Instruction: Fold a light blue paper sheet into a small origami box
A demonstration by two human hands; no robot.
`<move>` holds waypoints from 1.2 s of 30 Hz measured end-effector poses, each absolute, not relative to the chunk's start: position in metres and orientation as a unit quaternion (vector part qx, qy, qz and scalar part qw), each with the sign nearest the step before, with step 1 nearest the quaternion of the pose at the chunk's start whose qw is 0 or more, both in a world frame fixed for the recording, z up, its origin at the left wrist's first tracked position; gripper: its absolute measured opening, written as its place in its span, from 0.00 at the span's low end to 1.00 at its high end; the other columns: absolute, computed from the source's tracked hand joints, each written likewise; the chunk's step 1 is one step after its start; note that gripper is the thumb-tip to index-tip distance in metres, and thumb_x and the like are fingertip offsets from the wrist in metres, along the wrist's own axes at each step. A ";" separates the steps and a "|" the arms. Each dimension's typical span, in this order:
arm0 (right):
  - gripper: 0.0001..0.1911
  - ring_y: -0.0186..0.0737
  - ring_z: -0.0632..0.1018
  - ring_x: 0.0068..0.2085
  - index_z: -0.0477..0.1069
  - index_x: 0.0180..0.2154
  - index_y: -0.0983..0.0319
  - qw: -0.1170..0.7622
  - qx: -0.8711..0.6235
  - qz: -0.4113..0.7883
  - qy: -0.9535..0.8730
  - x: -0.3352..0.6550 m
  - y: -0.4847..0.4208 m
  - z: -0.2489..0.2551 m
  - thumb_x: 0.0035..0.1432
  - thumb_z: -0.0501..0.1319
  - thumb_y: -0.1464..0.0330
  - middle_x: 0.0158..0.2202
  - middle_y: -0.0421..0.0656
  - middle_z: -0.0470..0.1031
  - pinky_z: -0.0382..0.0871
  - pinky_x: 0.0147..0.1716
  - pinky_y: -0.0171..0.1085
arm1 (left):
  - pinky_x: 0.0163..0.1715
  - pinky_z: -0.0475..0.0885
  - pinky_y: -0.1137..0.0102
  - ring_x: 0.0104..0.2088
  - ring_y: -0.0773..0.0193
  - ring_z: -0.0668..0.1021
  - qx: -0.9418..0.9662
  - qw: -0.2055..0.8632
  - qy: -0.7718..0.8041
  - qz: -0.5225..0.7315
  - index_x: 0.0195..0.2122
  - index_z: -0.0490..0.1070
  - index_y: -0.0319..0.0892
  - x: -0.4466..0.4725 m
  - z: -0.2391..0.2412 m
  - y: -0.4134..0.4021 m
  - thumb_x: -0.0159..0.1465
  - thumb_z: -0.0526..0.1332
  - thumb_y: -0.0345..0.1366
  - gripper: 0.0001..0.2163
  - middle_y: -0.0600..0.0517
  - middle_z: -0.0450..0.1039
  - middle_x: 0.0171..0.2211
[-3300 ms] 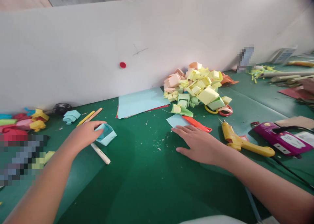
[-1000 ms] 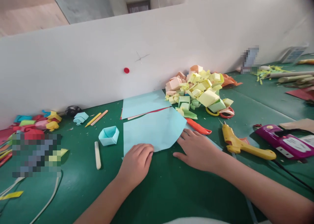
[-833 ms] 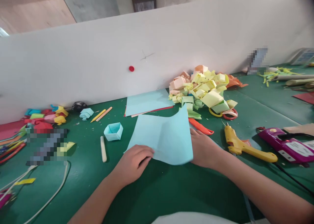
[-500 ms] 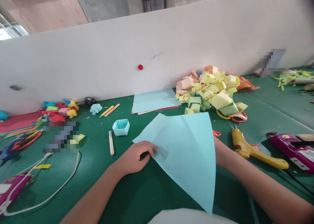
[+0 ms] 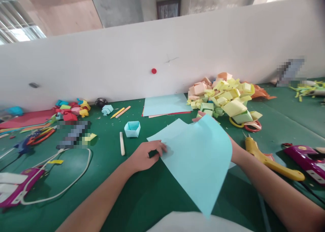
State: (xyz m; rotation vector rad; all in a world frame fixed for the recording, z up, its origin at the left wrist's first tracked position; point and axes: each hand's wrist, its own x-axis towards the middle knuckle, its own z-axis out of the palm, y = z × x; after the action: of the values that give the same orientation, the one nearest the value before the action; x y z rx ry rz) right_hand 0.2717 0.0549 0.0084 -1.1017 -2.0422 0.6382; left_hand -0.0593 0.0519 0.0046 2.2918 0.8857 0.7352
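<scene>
A light blue paper sheet (image 5: 198, 154) is lifted and curled above the green table (image 5: 142, 198). My left hand (image 5: 146, 154) has curled fingers pressing the sheet's left edge down onto the table. My right hand (image 5: 201, 116) is behind the sheet, mostly hidden; only its fingertips show over the far edge, gripping the paper and holding it up. A small folded light blue paper box (image 5: 132, 128) stands just beyond my left hand, with a white stick (image 5: 122, 143) beside it.
A pile of folded yellow, green and orange paper boxes (image 5: 223, 95) lies at the back right, with flat blue sheets (image 5: 165, 105) beside it. A yellow glue gun (image 5: 271, 159) and a purple one (image 5: 306, 157) lie right. Coloured paper bits (image 5: 69, 110), another glue gun (image 5: 17, 188) and cable lie left.
My left hand left the small blue box and came to the sheet's left edge. My right hand pulled a blue sheet forward, then lifted and turned it toward me.
</scene>
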 end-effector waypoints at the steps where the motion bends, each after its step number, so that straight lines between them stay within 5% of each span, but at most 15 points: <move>1: 0.44 0.59 0.65 0.66 0.41 0.71 0.49 0.365 -0.434 0.240 -0.788 0.271 0.055 0.009 0.61 0.61 0.57 0.66 0.49 0.63 0.60 0.64 0.59 | 0.62 0.70 0.54 0.50 0.58 0.82 0.851 0.281 0.344 0.280 0.31 0.70 0.45 -0.059 0.003 0.052 0.64 0.56 0.26 0.09 0.49 0.82 0.41; 6: 0.34 0.58 0.69 0.61 0.52 0.67 0.53 0.397 -0.446 0.194 -0.778 0.266 0.050 0.018 0.63 0.59 0.58 0.56 0.49 0.70 0.66 0.59 0.55 | 0.53 0.77 0.59 0.48 0.57 0.82 0.823 0.265 0.414 0.284 0.36 0.73 0.45 -0.059 -0.002 0.055 0.64 0.54 0.26 0.10 0.48 0.81 0.45; 12: 0.31 0.47 0.75 0.38 0.59 0.64 0.55 0.425 -0.519 0.177 -0.720 0.267 0.049 0.023 0.63 0.61 0.54 0.39 0.43 0.73 0.74 0.42 0.47 | 0.53 0.76 0.57 0.53 0.49 0.79 0.823 0.256 0.442 0.250 0.48 0.77 0.45 -0.057 0.001 0.052 0.66 0.58 0.33 0.12 0.47 0.79 0.51; 19: 0.27 0.42 0.70 0.28 0.63 0.60 0.55 0.454 -0.523 0.244 -0.679 0.266 0.046 0.024 0.63 0.61 0.52 0.28 0.37 0.67 0.67 0.27 0.40 | 0.47 0.78 0.60 0.51 0.47 0.79 0.819 0.294 0.433 0.234 0.51 0.76 0.45 -0.060 0.001 0.048 0.68 0.60 0.47 0.16 0.46 0.80 0.48; 23: 0.30 0.42 0.74 0.28 0.60 0.62 0.54 0.444 -0.553 0.291 -0.642 0.264 0.046 0.023 0.62 0.62 0.54 0.32 0.40 0.76 0.68 0.27 0.40 | 0.32 0.76 0.66 0.34 0.54 0.80 0.806 0.317 0.446 0.226 0.33 0.76 0.41 -0.062 -0.003 0.053 0.68 0.58 0.53 0.20 0.49 0.77 0.30; 25: 0.35 0.43 0.75 0.27 0.55 0.66 0.54 0.427 -0.583 0.299 -0.623 0.264 0.046 0.023 0.62 0.62 0.54 0.35 0.41 0.78 0.69 0.26 0.40 | 0.29 0.74 0.68 0.29 0.58 0.78 0.792 0.319 0.461 0.241 0.32 0.74 0.41 -0.062 -0.005 0.055 0.70 0.56 0.54 0.21 0.51 0.75 0.28; 27: 0.39 0.46 0.77 0.28 0.50 0.68 0.54 0.395 -0.621 0.286 -0.613 0.263 0.047 0.023 0.61 0.62 0.55 0.37 0.43 0.78 0.70 0.27 0.42 | 0.29 0.75 0.68 0.30 0.60 0.78 0.772 0.309 0.485 0.273 0.44 0.72 0.41 -0.060 -0.007 0.056 0.72 0.52 0.51 0.19 0.49 0.76 0.35; 30: 0.44 0.55 0.81 0.38 0.43 0.71 0.55 0.337 -0.668 0.225 -0.624 0.258 0.047 0.024 0.61 0.61 0.57 0.42 0.48 0.79 0.72 0.33 0.45 | 0.29 0.75 0.68 0.31 0.64 0.78 0.741 0.269 0.525 0.322 0.62 0.58 0.45 -0.056 -0.009 0.055 0.73 0.52 0.46 0.20 0.45 0.74 0.49; 32: 0.46 0.59 0.82 0.44 0.37 0.72 0.56 0.305 -0.676 0.189 -0.643 0.254 0.046 0.023 0.61 0.60 0.58 0.46 0.52 0.79 0.72 0.36 0.46 | 0.32 0.76 0.66 0.33 0.64 0.78 0.736 0.235 0.539 0.337 0.65 0.54 0.47 -0.054 -0.009 0.053 0.71 0.56 0.43 0.23 0.43 0.69 0.54; 36: 0.45 0.58 0.82 0.42 0.34 0.73 0.58 0.227 -0.665 0.164 -0.692 0.249 0.045 0.018 0.64 0.57 0.61 0.48 0.55 0.79 0.71 0.33 0.43 | 0.51 0.74 0.55 0.55 0.51 0.74 0.786 0.166 0.503 0.317 0.58 0.68 0.48 -0.051 -0.002 0.044 0.66 0.60 0.36 0.19 0.43 0.60 0.64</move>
State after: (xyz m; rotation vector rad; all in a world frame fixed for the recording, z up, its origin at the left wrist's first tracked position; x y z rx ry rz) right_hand 0.2490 0.0450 0.0182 -1.8321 -1.9070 0.4516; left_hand -0.0508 0.0441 -0.0022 2.2397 1.4338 0.9026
